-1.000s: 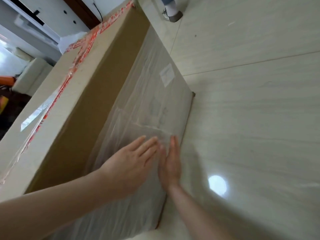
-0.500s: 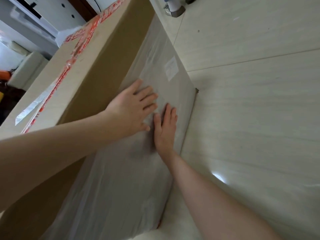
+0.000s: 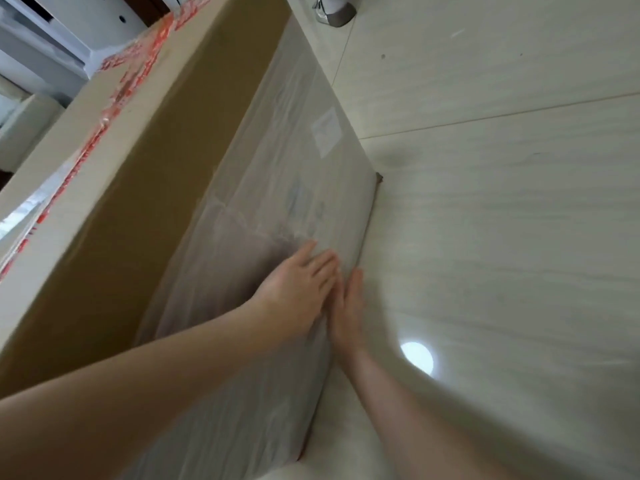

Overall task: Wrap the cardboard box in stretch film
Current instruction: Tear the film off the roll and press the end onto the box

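Seen from the head camera, the cardboard box (image 3: pixel 152 209) stands on the tiled floor (image 3: pixel 502 237), and stretch film (image 3: pixel 277 174) covers the lower part of its side. The left hand (image 3: pixel 298 292) lies flat on the film with its fingers straight. The right hand (image 3: pixel 348 313) presses flat just beside it, near the box's bottom edge.

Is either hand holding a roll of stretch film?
No, the left hand and right hand both press flat, fingers straight, on the stretch film covering the cardboard box.
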{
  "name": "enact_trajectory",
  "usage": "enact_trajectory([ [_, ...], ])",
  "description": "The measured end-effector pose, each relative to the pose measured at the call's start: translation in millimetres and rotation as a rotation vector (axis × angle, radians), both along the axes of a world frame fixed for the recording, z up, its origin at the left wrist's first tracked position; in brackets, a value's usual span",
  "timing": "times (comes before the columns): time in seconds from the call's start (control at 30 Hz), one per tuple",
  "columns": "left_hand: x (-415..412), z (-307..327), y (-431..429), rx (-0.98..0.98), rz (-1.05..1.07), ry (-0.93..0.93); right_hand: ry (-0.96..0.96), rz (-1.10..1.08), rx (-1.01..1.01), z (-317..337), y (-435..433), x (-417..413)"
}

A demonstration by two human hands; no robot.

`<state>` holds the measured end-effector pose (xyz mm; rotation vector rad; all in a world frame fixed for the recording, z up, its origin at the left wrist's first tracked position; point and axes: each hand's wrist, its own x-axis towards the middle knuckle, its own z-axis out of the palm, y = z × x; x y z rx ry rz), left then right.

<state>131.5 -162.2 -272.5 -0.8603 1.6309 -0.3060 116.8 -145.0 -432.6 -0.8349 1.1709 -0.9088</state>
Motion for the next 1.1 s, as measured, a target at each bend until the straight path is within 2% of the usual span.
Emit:
enact_trajectory([
  [0.1,13,-4,-9,-0.025,0.023,-0.069,0.061,0.085,-0.08,2,-14,19],
  [0.2,17,1,-26,-0.032,0.008,-0.107,0.098,0.038,-0.011,6,-49,25],
  [0.4,13,27,-57,-0.148,-0.036,-0.08,0.102,0.038,0.051,-2,-100,20],
  [0.5,5,48,-71,-0.25,-0.064,0.043,0.08,-0.09,0.104,6,-113,9],
  [0.63,-8,75,-56,-0.31,-0.118,0.141,0.047,-0.249,0.062,35,-91,4],
  [0.77,15,87,2,-0.199,-0.184,0.17,0.019,-0.201,-0.082,59,-30,12],
  [0.9,29,103,21,-0.2,-0.145,-0.037,0.0,-0.043,-0.196,72,-16,28],
  [1.0,26,111,3,-0.237,-0.103,-0.125,0.015,-0.049,-0.136,71,-53,30],
  [1.1,17,116,-29,-0.347,-0.098,-0.137,0.024,-0.031,-0.104,68,-93,22],
])
